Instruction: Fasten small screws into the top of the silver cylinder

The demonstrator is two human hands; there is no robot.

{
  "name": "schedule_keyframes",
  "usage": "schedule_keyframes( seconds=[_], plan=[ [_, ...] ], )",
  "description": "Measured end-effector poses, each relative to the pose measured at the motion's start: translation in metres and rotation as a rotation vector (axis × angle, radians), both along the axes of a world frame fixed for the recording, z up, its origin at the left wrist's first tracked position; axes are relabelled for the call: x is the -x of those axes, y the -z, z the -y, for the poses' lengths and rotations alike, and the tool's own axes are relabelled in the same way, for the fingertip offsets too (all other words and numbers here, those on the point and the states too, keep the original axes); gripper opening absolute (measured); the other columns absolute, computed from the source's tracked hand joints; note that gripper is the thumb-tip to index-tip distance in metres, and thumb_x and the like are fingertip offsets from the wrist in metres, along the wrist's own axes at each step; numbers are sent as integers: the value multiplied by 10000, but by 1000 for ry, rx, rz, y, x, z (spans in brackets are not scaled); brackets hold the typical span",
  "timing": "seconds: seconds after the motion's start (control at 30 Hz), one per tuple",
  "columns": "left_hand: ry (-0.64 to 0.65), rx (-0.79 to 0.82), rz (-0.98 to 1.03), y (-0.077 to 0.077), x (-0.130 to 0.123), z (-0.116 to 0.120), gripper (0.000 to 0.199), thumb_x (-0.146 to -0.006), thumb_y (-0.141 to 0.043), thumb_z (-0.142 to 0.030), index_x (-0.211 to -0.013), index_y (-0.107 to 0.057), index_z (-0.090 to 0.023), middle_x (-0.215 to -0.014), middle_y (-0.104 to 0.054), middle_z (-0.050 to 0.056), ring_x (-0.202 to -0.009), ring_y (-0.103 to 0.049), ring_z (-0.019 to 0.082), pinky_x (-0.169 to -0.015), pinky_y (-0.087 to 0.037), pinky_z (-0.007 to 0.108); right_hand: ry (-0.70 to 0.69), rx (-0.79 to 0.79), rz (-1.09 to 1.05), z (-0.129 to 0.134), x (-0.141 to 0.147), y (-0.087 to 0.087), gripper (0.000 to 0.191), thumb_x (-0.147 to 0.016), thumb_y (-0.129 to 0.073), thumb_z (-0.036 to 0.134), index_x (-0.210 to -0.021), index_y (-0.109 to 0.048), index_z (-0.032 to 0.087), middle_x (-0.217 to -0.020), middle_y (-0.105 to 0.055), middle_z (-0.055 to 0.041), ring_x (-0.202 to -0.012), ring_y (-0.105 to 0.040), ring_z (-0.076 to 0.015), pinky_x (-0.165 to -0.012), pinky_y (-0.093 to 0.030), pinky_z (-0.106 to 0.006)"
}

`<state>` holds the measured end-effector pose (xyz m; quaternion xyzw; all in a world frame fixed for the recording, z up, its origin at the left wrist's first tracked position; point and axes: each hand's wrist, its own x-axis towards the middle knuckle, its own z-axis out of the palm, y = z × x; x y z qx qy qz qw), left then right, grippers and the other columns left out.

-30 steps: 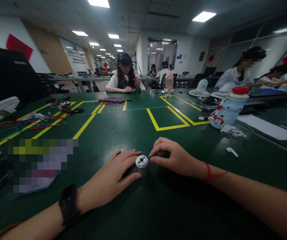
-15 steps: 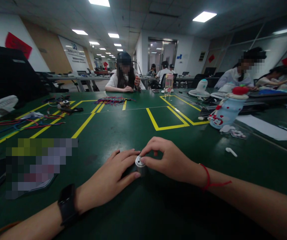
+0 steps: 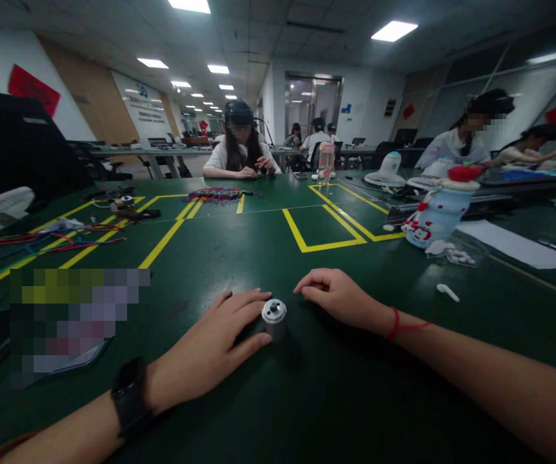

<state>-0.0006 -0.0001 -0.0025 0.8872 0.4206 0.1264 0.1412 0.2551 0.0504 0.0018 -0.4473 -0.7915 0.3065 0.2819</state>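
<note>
A small silver cylindrical motor point(image 3: 275, 325) stands upright on the green table. Its top face shows a short dark shaft in the middle and small holes around it. My left hand point(image 3: 222, 341) lies low on the table with thumb and fingers around the motor's left side, closed on it. To the right of the motor, my right hand point(image 3: 338, 295) hovers apart from it. Its fingers are loosely bent, thumb and index a little apart, and nothing shows between them.
Bundled coloured wires point(image 3: 220, 194) lie at the far side, with more loose wires point(image 3: 60, 240) at left. A blue bottle point(image 3: 435, 216), a white earbud point(image 3: 447, 292) and a paper sheet point(image 3: 515, 245) are at right. A person point(image 3: 240, 145) sits opposite.
My right hand has let go of the motor's top and moved away to the right, uncovering the shaft. My left hand stays around the motor.
</note>
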Motion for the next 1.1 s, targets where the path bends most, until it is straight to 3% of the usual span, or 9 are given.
schedule_keyframes(
  seconds=[0.2,0.3,0.53,0.67,0.9,1.1],
  plan=[
    [1,-7,-3,-1,1,0,416,-957,-464,-431,-1361,-379,-372,-1453,-415,-9,-1334,-362,239,-1119,-193,558,-45,-54,27,3,2,0,189,-846,-535,189,-903,-715,192,-861,-673,-25,-717,-566,-132,-656,-427,-269],
    [-3,-23,7,-1,0,0,410,-954,-471,-426,-1352,-392,-367,-1440,-431,4,-1320,-382,251,-1110,-197,570,-63,-124,-50,11,10,-6,162,-844,-569,206,-931,-704,188,-865,-640,-20,-675,-526,-115,-618,-420,-254],
    [15,-40,9,-3,-4,1,418,-946,-503,-376,-1351,-406,-342,-1412,-455,24,-1289,-412,241,-1103,-233,533,-165,-214,-200,34,35,-25,115,-827,-637,225,-918,-690,179,-932,-600,-26,-767,-537,-115,-678,-455,-243],
    [11,-45,19,-4,-4,1,386,-937,-515,-372,-1316,-452,-329,-1408,-459,20,-1282,-419,248,-1100,-245,522,-153,-223,-178,34,36,-28,73,-823,-644,229,-831,-695,178,-948,-578,-29,-792,-538,-119,-681,-458,-243],
    [24,-72,17,-3,-4,2,446,-943,-512,-375,-1370,-386,-347,-1392,-476,16,-1272,-430,236,-1091,-259,522,-179,-216,-135,33,35,-28,89,-820,-649,224,-876,-692,169,-949,-583,-30,-778,-532,-116,-674,-458,-245],
    [15,-61,15,-2,-3,1,422,-942,-510,-379,-1349,-408,-337,-1417,-446,20,-1284,-418,232,-1104,-250,521,-164,-213,-223,28,28,-33,106,-847,-637,238,-898,-693,164,-910,-595,-16,-780,-541,-106,-673,-446,-230]
  ],
)
